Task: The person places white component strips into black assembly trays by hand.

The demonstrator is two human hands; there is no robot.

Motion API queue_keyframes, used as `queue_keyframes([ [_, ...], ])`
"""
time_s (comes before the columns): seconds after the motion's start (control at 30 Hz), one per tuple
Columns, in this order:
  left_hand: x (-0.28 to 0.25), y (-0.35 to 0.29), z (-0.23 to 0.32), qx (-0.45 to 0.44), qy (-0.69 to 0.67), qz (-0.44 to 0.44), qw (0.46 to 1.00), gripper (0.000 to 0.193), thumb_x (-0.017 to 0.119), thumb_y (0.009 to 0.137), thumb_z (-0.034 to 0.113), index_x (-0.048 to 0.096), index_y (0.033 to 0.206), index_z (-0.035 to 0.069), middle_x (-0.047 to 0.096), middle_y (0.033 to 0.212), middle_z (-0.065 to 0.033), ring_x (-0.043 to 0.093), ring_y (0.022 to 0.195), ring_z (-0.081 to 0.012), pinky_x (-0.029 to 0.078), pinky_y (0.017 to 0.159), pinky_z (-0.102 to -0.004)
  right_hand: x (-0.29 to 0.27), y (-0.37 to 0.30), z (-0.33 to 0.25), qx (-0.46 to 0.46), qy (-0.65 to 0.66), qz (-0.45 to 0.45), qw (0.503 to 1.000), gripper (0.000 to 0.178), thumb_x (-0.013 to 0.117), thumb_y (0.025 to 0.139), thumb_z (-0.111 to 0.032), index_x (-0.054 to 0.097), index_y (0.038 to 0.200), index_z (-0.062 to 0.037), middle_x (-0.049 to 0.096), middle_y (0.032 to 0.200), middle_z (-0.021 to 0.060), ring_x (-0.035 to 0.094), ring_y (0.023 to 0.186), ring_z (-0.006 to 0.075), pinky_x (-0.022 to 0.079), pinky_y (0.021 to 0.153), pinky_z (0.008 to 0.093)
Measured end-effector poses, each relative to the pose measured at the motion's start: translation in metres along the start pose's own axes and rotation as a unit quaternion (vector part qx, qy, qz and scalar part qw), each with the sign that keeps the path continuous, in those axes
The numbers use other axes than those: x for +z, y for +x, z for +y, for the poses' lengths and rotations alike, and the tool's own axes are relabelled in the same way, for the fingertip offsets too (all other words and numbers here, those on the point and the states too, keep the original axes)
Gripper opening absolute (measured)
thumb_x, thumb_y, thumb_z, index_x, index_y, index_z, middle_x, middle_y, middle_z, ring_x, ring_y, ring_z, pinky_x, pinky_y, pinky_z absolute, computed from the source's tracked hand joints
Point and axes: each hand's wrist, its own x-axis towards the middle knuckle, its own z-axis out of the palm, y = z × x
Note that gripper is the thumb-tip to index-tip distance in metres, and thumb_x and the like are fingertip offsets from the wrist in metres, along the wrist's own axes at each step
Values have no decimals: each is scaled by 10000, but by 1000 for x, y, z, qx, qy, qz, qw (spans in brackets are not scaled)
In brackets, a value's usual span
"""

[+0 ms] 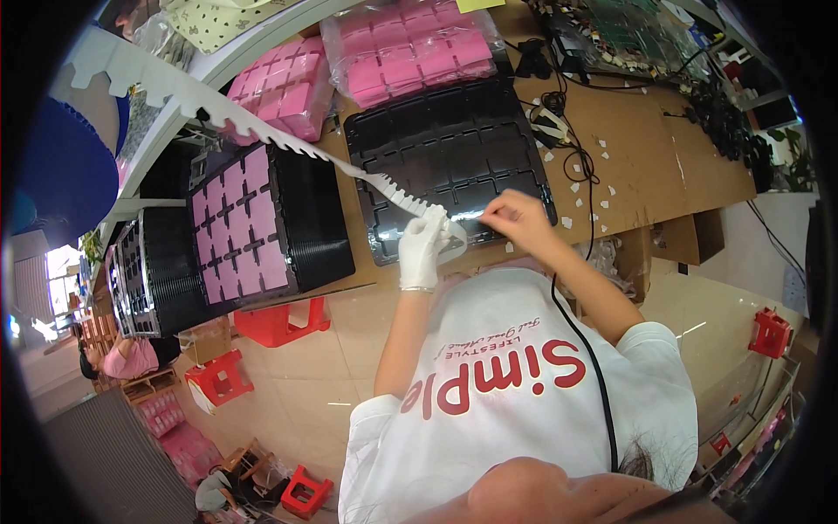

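Glossy plastic, matt board, cloth

My left hand (421, 244): cloth glove (417, 269), matt, soft-looking. White strip (253, 127) in my grip: smooth, paper or thin plastic, can't tell which. Black tray (436, 153): moulded plastic, glossy, bright glare on it. Pink sheets (428, 61): matt, foam-like, under shiny clear plastic film (339, 52). Tabletop (642, 140): matt, cardboard-looking. My shirt (497, 319): matt cloth. Floor (323, 397): smooth tile, shiny. Red stool (307, 492): smooth plastic.

Premises appear to be a production workshop: scrap-littered brown surface (642, 135), circuit boards (635, 39), stacked black trays (316, 218), plastic-wrapped pink packs (410, 54), red stools (305, 492), at least 2 co-workers (131, 359).
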Motion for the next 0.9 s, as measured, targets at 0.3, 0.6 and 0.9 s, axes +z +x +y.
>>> queue_keyframes([
  [0.3,-13,2,-10,-4,46,-24,999,181,704,857,201,592,902,67,596,785,7,535,622,-42,435,558,-176,-53,1,51,131,-252,-5,959,173,717,732,-166,624,784,-29,635,773,126,626,710,284,494,623,370],
  [0.6,-17,8,-14,1,15,-34,999,131,687,868,152,591,892,66,606,773,-3,539,599,-46,436,536,-175,-44,1,56,126,-277,34,952,158,702,729,-157,606,762,-35,650,797,125,628,731,315,502,662,403],
  [0.9,-29,5,-8,28,82,-33,996,227,694,863,224,606,939,29,626,820,-19,562,645,-55,455,585,-189,-65,-35,57,94,25,66,993,103,658,839,-108,624,882,-21,616,829,18,583,767,105,465,686,266],
])
